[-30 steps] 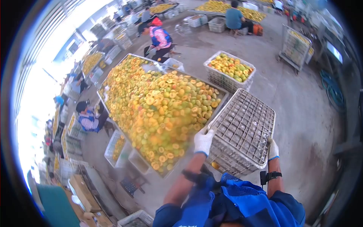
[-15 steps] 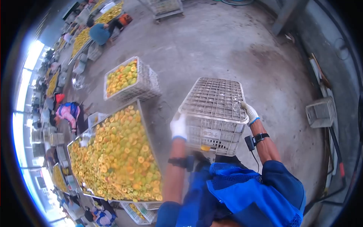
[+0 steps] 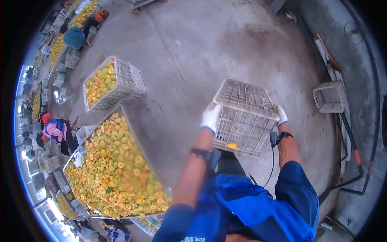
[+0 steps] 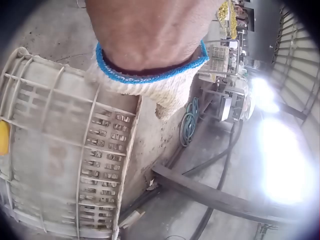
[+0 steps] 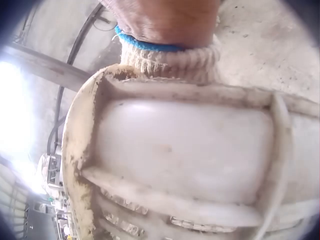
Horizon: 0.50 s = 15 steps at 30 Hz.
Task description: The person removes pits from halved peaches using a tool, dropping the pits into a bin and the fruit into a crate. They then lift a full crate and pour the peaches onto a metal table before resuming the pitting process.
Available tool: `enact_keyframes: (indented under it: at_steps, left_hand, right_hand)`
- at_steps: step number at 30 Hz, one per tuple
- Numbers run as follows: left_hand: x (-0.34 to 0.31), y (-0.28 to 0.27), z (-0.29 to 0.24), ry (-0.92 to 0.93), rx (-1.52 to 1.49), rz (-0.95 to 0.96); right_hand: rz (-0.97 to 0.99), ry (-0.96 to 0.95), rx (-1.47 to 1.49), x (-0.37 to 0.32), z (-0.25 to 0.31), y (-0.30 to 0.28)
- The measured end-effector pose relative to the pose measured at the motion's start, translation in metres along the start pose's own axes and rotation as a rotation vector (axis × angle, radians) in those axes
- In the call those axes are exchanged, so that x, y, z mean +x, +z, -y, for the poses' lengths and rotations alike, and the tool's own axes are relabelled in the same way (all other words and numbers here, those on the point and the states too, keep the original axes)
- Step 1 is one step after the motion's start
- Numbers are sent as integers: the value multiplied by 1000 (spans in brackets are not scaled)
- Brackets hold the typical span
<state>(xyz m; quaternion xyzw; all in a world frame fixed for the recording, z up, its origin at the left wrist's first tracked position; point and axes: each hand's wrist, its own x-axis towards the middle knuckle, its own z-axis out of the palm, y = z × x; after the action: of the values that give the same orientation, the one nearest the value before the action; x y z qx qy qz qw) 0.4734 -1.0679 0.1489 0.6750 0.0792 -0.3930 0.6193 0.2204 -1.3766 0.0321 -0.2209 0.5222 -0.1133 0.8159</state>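
Observation:
A dirty white plastic crate is held out in front of the body, its gridded face tilted up. My left hand, in a white knit glove with a blue cuff, grips its left upper edge. My gloved right hand holds the opposite edge. One yellow fruit piece shows at the crate's near side. In the left wrist view, the crate wall stands beside the glove. The right wrist view shows the glove cuff behind the crate's rim, which hides those fingers.
Halved yellow-green fruit covers a large tray table on my left. Beyond it stands a crate full of fruit. A small crate is by the right wall, near black pipes. People sit working at the far left.
My body and view have turned right, away from the fruit table. Both hands have carried the crate along, away from the table edge, and it has tilted.

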Motion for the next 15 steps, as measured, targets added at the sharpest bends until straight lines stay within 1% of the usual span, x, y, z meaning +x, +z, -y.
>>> enact_keyframes:
  at_steps: [1, 2, 3, 4, 5, 6, 7, 8, 9, 10, 11, 12, 13, 14, 15]
  left_hand:
    - [9, 6, 7, -8, 32, 30]
    - [10, 8, 3, -34, 8, 123]
    - [6, 11, -5, -50, -25, 218]
    - [6, 18, -4, -64, -29, 225]
    - [7, 23, -2, -45, 11, 186]
    - [9, 24, 2, -29, 56, 143]
    - [11, 21, 14, -44, 63, 141]
    - [11, 16, 28, -35, 129, 51]
    - [8, 9, 41, -27, 196, -37]
    - [-2, -1, 45, -131, 91, -90]
    - [1, -22, 74, -189, 24, -130]
    - [2, -46, 98, -396, -63, -121]
    - [4, -79, 150, -240, 172, 12]
    - [8, -114, 199, -253, 227, 9]
    - [-9, -134, 212, -326, 219, -28]
  right_hand:
    - [-2, -9, -11, -10, 5, 0]
    - [-12, -13, -23, -22, 3, -5]
    - [7, -44, -50, -14, -6, -16]
    - [43, -91, -78, 2, -8, -18]
    - [32, -85, -78, 16, -12, -15]
    - [-175, -150, -247, 28, -22, -11]
    - [-381, -210, -418, 44, -33, -14]
    - [-388, -194, -418, 61, -48, -18]
    - [-453, -402, -656, 85, -69, -30]
    - [-506, -612, -896, 102, -82, -37]
    - [-509, -596, -899, 109, -86, -31]
    - [-414, -563, -966, 112, -87, -25]
    - [-320, -530, -1030, 114, -86, -23]
    - [-329, -521, -1030, 119, -88, -26]
    - [-381, -422, -1142, 130, -92, -26]
